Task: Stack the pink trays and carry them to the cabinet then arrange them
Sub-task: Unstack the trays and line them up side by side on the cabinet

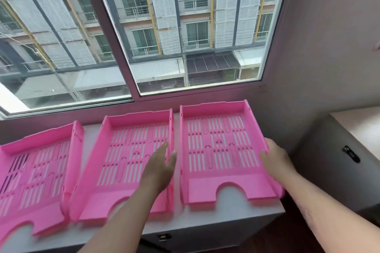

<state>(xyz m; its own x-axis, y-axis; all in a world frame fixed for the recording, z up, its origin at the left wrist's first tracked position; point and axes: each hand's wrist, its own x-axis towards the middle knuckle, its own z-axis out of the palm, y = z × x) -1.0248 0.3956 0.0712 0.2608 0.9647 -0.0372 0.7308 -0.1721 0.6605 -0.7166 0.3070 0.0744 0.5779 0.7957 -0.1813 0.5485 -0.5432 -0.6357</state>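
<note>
Three pink slotted paper trays are lying side by side on the white cabinet top (216,217) under the window. The right tray (222,150) is sitting between the hands, its long axis running away from the person. The right hand (275,158) is gripping its right wall, fingers curled over the rim. The left hand (162,166) is hovering flat and open just left of its left wall, over the middle tray (127,162), nearly touching. The left tray (35,172) is lying farthest from the right tray.

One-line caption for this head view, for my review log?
Both hands reach for the right pink tray, left hand and right hand at its side walls, beside two more trays on a white cabinet top.
</note>
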